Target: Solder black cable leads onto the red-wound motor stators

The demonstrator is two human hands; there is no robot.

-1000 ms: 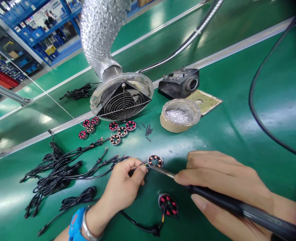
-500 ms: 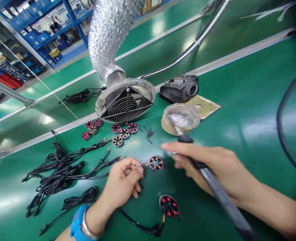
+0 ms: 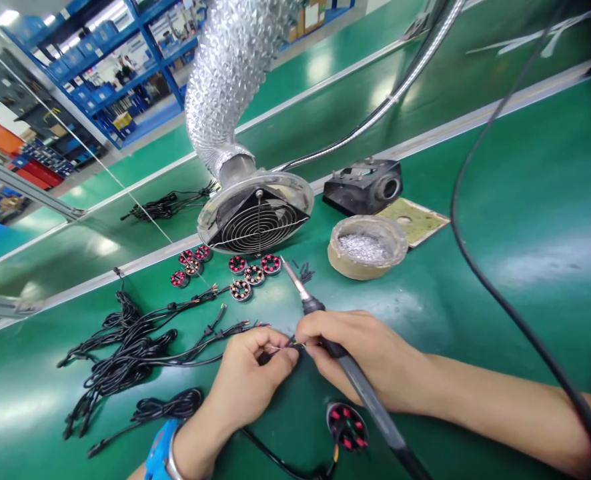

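Operator: How is my left hand (image 3: 253, 373) closed?

Observer: Your thumb and forefinger are pressed nearly together, pinching thin wires (image 3: 289, 345) just below the middle of the frame. Their count is too small to make out. The other fingers curl under your palm, mostly hidden.

Operator: And my right hand (image 3: 360, 353)?

Observer: It is wrapped around the handle of the soldering iron (image 3: 368, 397), which slants from the bottom edge up to the middle of the frame. Its metal tip points up and left, close to the red-wound stator (image 3: 271, 265) at the right end of the middle cluster. Your right fingertips come right beside the left ones, at the same wires; I cannot tell whether they pinch a strand too.

Operator: What lies about my hands?

Observer: Below your right hand, at lower middle, another red-wound motor stator (image 3: 347, 428) has a black cable joined to it. The bowl (image 3: 358, 269) of silvery material stands above your right hand, right of centre. Bundled black cables (image 3: 140, 350) spread left of your left hand.
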